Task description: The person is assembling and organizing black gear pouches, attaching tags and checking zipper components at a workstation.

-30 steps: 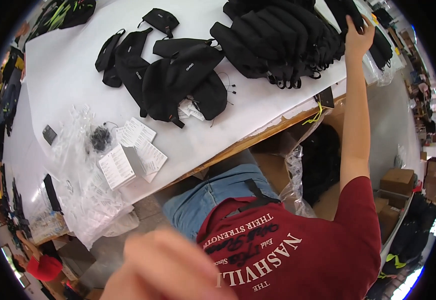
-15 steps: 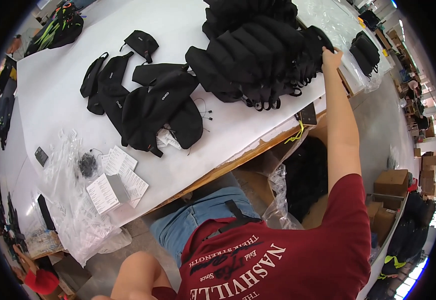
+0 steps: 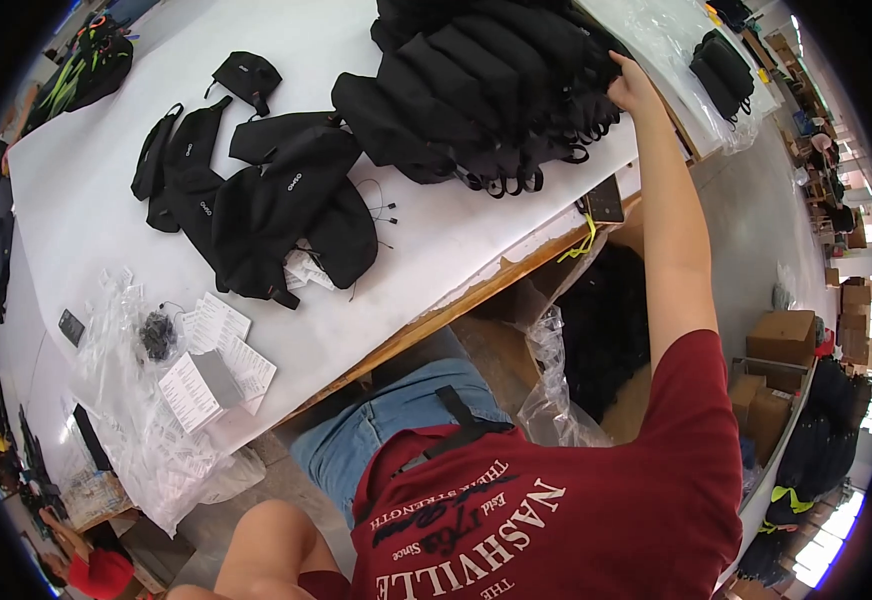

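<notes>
My right hand reaches to the right end of a long stacked row of black fabric bags. Its fingers are closed on the edge of the end bag; the fingertips are partly hidden by the dark cloth. Strap loops hang along the row's near side. My left arm is bent at the lower edge, and its hand lies outside the picture. Left of the row, several loose black bags overlap on the white table, with white paper tags and thin black cords beside them.
A stack of printed cards, a black cord bundle and crumpled clear plastic occupy the table's near left. A dark phone-like object sits by the wooden edge. Below stands an open carton with dark contents. Another person is at lower left.
The view has shifted, moving the table's contents leftward in the picture. My right hand has moved in against the row, and the end bag it holds now sits closer to the others.
</notes>
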Motion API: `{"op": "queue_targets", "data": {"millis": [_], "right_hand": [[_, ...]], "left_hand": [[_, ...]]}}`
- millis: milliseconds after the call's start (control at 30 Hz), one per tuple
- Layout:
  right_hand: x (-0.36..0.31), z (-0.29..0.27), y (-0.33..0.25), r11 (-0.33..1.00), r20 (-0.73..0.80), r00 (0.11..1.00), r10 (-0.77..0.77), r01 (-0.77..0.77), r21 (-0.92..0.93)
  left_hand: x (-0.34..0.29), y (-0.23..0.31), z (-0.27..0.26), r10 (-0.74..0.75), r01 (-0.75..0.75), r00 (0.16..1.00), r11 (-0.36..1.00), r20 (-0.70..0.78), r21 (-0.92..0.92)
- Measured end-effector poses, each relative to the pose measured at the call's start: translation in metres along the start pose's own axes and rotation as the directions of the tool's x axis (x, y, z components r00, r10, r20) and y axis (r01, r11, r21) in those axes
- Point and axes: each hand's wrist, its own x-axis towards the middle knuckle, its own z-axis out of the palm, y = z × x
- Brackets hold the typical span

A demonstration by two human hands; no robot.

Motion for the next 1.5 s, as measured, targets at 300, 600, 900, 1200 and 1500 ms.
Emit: {"op": "queue_targets", "data": {"millis": [300,600,900,1200,1500], "right_hand": [[0.012,-0.002,-0.010,0.995,0.001,1.000,-0.030,0.030,0.094],[0.011,-0.005,0.009,0.999,-0.087,0.996,-0.023,0.020,-0.027],[0.013,-0.007,0.042,0.981,-0.048,0.999,0.013,-0.004,0.195],[-0.005,-0.079,0.018,0.231,0.105,0.774,-0.624,0.312,-0.922],[-0.180,-0.115,0.110,0.384,-0.033,0.752,-0.658,0.297,-0.874]], "left_hand": [[-0.013,-0.012,-0.021,-0.086,0.086,0.996,0.996,0.009,0.011],[0.114,-0.014,0.034,0.051,-0.037,0.968,0.998,0.246,-0.059],[0.057,-0.043,-0.033,0.174,-0.128,0.901,0.982,0.397,-0.139],[0.081,-0.090,-0.084,0.267,-0.621,0.329,0.784,0.906,-0.005],[0.051,-0.157,-0.158,0.309,-0.116,0.939,0.693,-0.148,0.711]]}}
